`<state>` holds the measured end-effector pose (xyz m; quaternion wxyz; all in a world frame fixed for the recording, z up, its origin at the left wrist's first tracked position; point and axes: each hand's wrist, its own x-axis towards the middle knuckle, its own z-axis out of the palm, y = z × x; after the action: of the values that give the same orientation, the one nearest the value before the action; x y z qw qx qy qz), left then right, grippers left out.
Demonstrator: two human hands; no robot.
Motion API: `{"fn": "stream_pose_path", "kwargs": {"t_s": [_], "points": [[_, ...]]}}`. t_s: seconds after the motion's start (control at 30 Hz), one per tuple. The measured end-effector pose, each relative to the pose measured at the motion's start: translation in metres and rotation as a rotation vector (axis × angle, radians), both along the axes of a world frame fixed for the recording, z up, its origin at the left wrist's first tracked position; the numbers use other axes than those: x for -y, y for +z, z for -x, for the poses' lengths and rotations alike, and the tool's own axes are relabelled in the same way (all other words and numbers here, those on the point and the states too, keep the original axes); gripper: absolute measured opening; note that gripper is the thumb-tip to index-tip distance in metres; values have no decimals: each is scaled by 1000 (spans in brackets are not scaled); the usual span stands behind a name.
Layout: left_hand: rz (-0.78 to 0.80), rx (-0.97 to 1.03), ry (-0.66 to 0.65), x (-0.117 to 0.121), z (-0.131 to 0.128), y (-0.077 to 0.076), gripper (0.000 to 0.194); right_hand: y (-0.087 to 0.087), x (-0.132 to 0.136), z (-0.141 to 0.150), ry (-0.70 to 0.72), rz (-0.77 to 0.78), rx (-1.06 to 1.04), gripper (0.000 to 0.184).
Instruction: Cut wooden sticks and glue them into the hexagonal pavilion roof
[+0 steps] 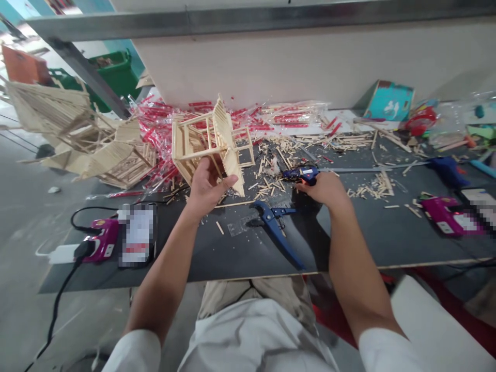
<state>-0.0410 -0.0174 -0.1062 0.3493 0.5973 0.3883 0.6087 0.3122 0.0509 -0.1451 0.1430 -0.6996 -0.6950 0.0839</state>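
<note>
My left hand (209, 188) grips a small house-like model of pale wooden sticks (197, 137) by its lower edge, thumb on the slatted roof panel (228, 147). The model is tilted, its open frame facing left. On the right, my right hand (327, 187) is closed around a dark blue hot glue gun (304, 173), whose front points left over scattered stick bits. A glue stick (352, 169) seems to run out behind it. Between my forearms lies a blue-handled cutter (277, 227), touched by neither hand.
Larger stick models (104, 144) stand at the left. Red-and-clear plastic wrappers (163, 124) and loose stick pieces (333, 142) cover the back. Magenta power strips (103, 240) and a phone (137, 235) lie near the front. Another blue glue gun (449, 170) lies right. A metal rail (248, 20) crosses above.
</note>
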Motion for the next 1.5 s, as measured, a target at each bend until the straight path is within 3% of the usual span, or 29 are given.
{"fn": "stream_pose_path", "kwargs": {"t_s": [0.17, 0.3, 0.4, 0.53, 0.7, 0.93, 1.5], "points": [[33, 44, -10, 2, -2, 1, 55, 8, 7, 11, -108, 27, 57, 26], [31, 36, 4, 1, -3, -1, 51, 19, 9, 16, -209, -47, 5, 45], [38, 20, 9, 2, -4, 0, 53, 27, 10, 22, -240, -183, -162, 54], [56, 35, -9, 2, -4, 1, 54, 34, 16, 37, -152, -388, -404, 52], [63, 44, -27, 2, -4, 0, 54, 36, 30, 63, -50, -521, -449, 34], [53, 41, -44, 2, -6, 1, 53, 32, 40, 81, -2, -550, -427, 29], [72, 27, -59, 2, -4, -1, 56, 28, 39, 77, 22, -577, -328, 28]]}}
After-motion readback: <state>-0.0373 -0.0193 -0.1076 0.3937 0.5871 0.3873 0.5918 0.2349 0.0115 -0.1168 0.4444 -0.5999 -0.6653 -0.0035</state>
